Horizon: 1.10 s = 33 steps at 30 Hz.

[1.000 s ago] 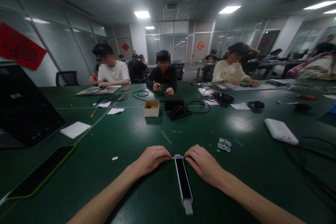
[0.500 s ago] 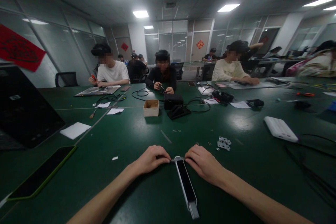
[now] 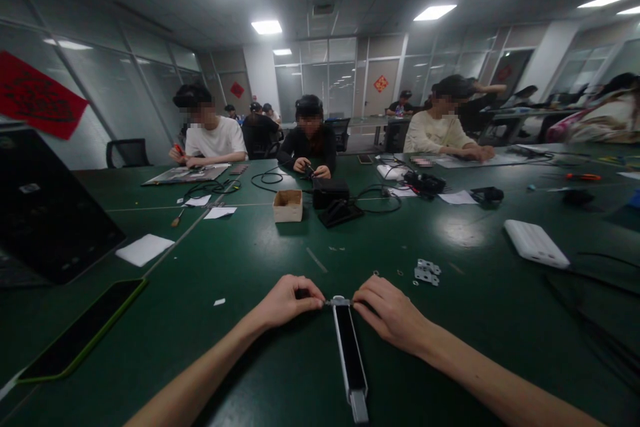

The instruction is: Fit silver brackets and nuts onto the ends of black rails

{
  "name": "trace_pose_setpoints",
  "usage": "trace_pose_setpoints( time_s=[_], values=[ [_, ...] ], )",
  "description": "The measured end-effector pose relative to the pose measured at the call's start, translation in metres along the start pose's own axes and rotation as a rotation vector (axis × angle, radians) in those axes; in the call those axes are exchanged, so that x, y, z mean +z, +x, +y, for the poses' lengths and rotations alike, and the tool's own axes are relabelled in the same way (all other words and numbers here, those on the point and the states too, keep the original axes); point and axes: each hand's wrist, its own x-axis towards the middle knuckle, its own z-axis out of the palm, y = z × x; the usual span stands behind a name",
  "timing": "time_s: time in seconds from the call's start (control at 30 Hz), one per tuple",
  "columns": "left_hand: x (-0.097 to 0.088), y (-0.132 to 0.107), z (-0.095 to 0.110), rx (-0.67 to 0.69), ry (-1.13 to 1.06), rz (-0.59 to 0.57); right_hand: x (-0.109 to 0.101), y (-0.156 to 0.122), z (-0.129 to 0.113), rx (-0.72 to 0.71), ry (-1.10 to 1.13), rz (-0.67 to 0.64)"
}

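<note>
the long device (image 3: 350,350), a black bar with white edges, lies on the bench (image 3: 260,253) between the two forearms, its grey end piece (image 3: 341,301) at the far end. the left hand (image 3: 290,297) pinches the left tip of that end piece between thumb and fingers; the right hand (image 3: 386,310) grips the right tip, its fingers covering most of the contact.

with both grips confined to the far end, the device could swing sideways if the hands pulled unevenly. a fingertip slipping off so slim a hold might let the end piece twist or drop, and pressing too hard could bend it.

to the right of the device and beyond it lie metal brackets (image 3: 428,272) and a small ring (image 3: 415,283); the right hand sits close to these, so a careless sweep could scatter them. a clear strip (image 3: 317,260) lies just beyond the device, and a white scrap (image 3: 219,302) to its left. well beyond it stand a cardboard box (image 3: 288,207) and a black case (image 3: 330,194). a white block (image 3: 536,243) rests far to its right, a green-edged phone (image 3: 83,330) far to its left. nothing blocks the device itself.
</note>
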Motion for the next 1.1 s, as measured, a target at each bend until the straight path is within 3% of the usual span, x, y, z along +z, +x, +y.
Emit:
trace_pose_setpoints(
  time_s=[0.17,0.4,1.1],
  values=[
    [0.007,0.002,-0.001,-0.039,0.064,0.11,-0.003,0.002,-0.002,0.006,-0.02,0.009],
    [0.012,0.002,0.003,-0.061,0.182,0.158,0.002,0.002,-0.003,0.072,-0.042,-0.021],
    [0.025,0.0,0.006,0.037,0.389,0.161,-0.001,0.006,-0.005,0.093,-0.053,-0.064]
  ],
)
